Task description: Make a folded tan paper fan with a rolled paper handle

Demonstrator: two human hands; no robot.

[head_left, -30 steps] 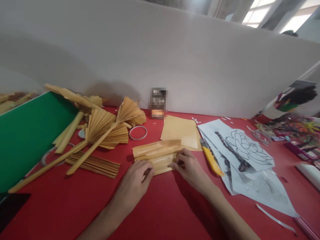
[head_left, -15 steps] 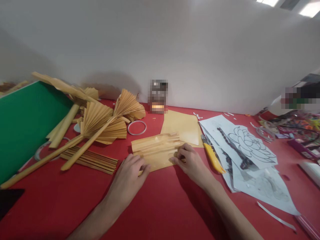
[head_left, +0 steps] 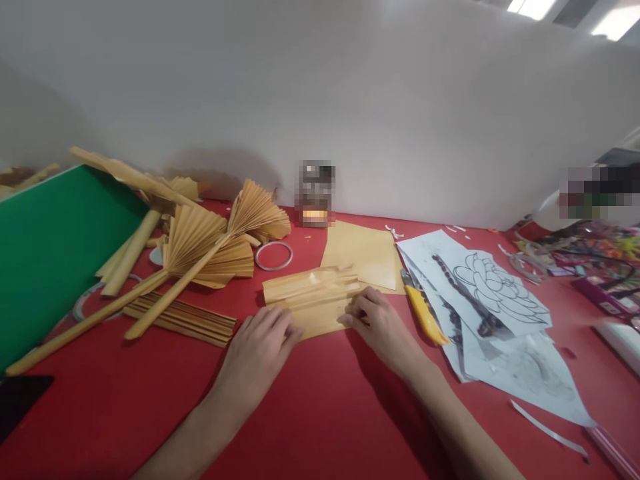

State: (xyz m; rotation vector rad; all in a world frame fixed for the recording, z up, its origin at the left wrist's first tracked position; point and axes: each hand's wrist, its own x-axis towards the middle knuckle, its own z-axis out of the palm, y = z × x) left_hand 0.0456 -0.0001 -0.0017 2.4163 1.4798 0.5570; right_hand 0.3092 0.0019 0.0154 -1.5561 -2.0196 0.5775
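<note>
A sheet of tan paper lies on the red table, its far part creased into lengthwise folds and its near part flatter. At its left end my left hand is closed on it, thumb along the near edge and fingers curled over the top. The right end is pinched between the thumb and bent fingers of my right hand. Just beyond the folded part lies a flat tan sheet. Beside my left hand rests a pleated paper strip.
Pleated paper fans with long handles pile up at left, by a green board. A clear ring lies near them. To the right are a yellow utility knife and drawing sheets. A white wall stands behind.
My left thumb has drawn in slightly along the paper's near edge. My right hand and the folded sheet stay almost where they were; the view has shifted a little.
</note>
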